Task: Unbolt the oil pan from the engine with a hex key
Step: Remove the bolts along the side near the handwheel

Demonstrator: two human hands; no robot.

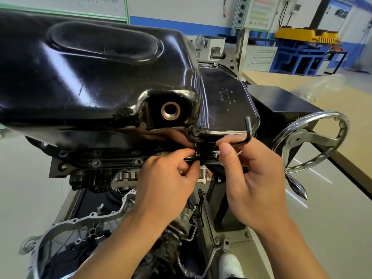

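Observation:
A glossy black oil pan (96, 77) sits on top of the upturned engine, with a round brass-coloured drain hole (170, 110) in its near wall. Bolts (96, 163) line its flange. My right hand (251, 178) pinches a black L-shaped hex key (248, 131) whose free arm points upward, just under the pan's near right corner. My left hand (167, 178) pinches a small bolt (197, 153) at the flange with thumb and forefinger, right beside the key's hidden tip.
A chrome handwheel (314, 141) of the engine stand sticks out at the right. An aluminium engine cover (84, 224) and hoses lie below my hands. A wooden bench (332, 101) and blue racks (302, 59) stand behind. A white shoe (229, 264) shows at the bottom.

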